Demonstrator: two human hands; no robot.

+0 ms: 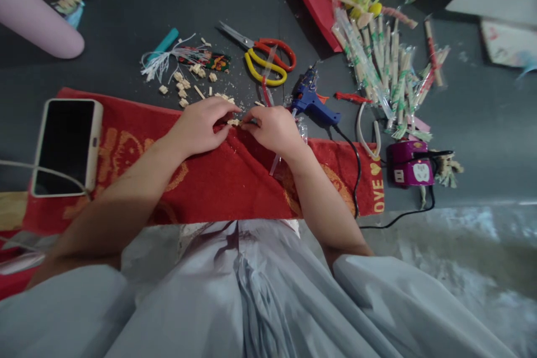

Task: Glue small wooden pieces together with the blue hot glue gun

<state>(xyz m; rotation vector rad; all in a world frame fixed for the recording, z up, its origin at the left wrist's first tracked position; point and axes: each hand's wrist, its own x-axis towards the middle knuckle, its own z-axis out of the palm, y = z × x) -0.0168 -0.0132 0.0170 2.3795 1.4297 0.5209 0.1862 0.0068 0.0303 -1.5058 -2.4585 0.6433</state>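
Observation:
Over the red towel (210, 184), my two hands meet at a small pale wooden piece (234, 122). My left hand (203, 126) curls around its left end, thumb and fingertips closing in on it. From the right, my right hand (274, 130) pinches the same piece with thumb and forefinger. Fingers partly hide its shape. Just beyond the hands lie loose pale wooden bits (181, 83) and crumbs. A blue glue gun (316, 103) rests right of my right hand, and scissors (264, 59) with red and yellow handles lie farther back.
Plastic-wrapped sticks (390, 61) are heaped at the back right beside a red paper sheet (316, 8). A purple power socket (411, 163) with black cords sits on the right. On the towel's left lies a phone-like device (65, 145) with a cable. White threads (161, 64) spread at the back.

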